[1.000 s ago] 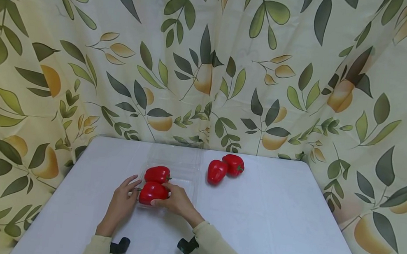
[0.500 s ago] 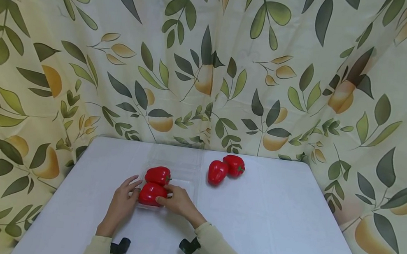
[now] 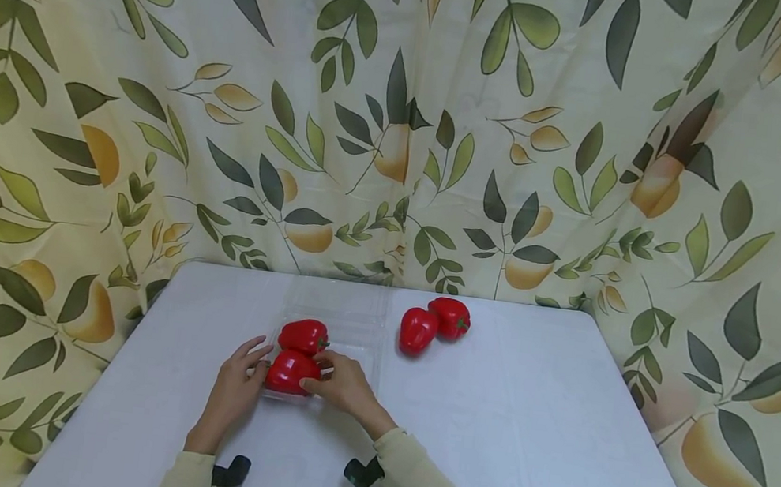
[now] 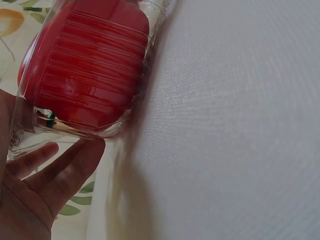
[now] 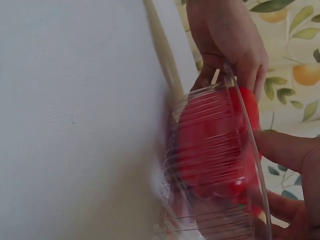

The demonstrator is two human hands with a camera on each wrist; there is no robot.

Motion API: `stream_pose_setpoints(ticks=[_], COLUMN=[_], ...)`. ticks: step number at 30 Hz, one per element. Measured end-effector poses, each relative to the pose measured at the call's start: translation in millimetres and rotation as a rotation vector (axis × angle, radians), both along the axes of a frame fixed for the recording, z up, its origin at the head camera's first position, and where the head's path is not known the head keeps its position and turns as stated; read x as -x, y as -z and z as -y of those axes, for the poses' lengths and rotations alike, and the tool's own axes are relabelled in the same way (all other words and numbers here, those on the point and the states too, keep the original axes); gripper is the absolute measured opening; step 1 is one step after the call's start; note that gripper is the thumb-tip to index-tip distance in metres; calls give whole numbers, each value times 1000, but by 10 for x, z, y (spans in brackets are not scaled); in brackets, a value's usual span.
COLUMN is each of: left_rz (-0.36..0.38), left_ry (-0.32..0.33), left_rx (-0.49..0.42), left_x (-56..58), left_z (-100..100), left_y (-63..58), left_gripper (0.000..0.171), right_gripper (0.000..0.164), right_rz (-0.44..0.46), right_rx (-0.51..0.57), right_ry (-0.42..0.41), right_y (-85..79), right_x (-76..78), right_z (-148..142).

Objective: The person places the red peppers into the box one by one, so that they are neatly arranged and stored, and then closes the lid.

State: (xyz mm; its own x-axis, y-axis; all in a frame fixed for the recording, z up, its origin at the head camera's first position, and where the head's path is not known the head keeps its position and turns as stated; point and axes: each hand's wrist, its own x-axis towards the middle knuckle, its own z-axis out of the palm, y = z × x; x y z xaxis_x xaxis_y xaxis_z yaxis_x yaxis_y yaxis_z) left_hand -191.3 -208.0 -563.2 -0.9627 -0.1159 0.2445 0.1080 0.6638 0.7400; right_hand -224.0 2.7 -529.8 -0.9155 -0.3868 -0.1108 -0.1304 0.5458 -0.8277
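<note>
In the head view my right hand grips the nearer red bell pepper, thumb on its front and fingers behind. That pepper lies in the left part of a clear ribbed plastic container; the left wrist view shows the red bell pepper through the wall. My left hand is at the container's left end. In the left wrist view that hand has fingers against the outer wall, with a digit over the rim by the stem. A second red bell pepper lies behind the first, in the container.
Two more red bell peppers, one nearer and one farther, lie right of the container near the back edge. The container's open lid lies back toward the patterned curtain. White cloth covers the table.
My right thumb has shifted slightly rightward on the nearer pepper since a second ago, and that pepper has settled a little to the left. The left hand stays in place.
</note>
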Motion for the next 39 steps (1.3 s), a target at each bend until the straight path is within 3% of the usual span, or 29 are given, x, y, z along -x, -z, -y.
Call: stream_pose_setpoints(ticks=[4,19,30,39], left_rz=[-27,26,47,40], left_ry=[-2,-2,2,-1], left_rx=[9,-21,-36,-37], left_x=[-2,-9,-25,-23], left_z=[-4,10,10,8], left_y=[2,-10,-10,2], left_gripper=[35,35,35,34], right_gripper=[45,43,43,39], right_rz=[6,-28,-51,-130], right_rx=[49,123,156,169], right_ry=[13,-18,-37,-53], right_y=[-73,-423,-632,-799], right_x=[-36,-54,-148,-196], right_z=[-38,-185,-272,-378])
